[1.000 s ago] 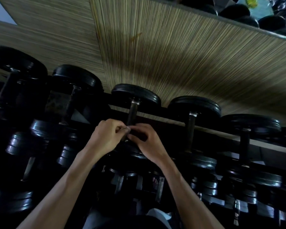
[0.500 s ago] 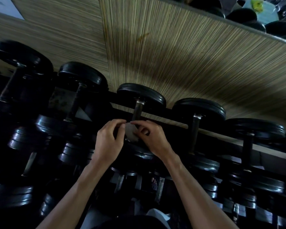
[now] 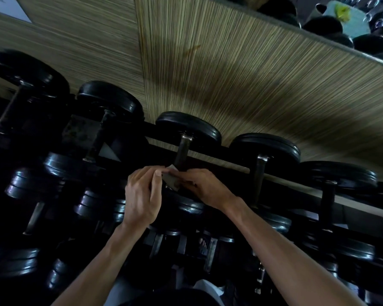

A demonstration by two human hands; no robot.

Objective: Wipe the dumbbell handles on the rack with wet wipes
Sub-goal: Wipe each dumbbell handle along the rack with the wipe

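While both arms reach in from the near edge, the left hand (image 3: 142, 195) and the right hand (image 3: 205, 187) meet over the middle of the rack (image 3: 208, 159), each pinching one side of a small pale wet wipe (image 3: 170, 178). The left hand's thumb and curled fingers close on the wipe's left edge; the right hand's fingertips grip its right edge, knuckles turned up. The wipe hangs between them, just near the lower end of a dumbbell handle (image 3: 182, 152), whose far black head (image 3: 188, 128) rests against the striped wall panel (image 3: 241, 74). Whether the wipe touches this handle cannot be told in the dim light.

To the right, another dumbbell handle (image 3: 259, 177) stands near the right wrist, with a third further right. To the left, larger dumbbells (image 3: 106, 102) crowd the upper tier, and more dark weights fill the lower tiers near the forearms. Open room lies mainly above the hands, along the handle toward the far head; the sides are hemmed by neighbouring weights.
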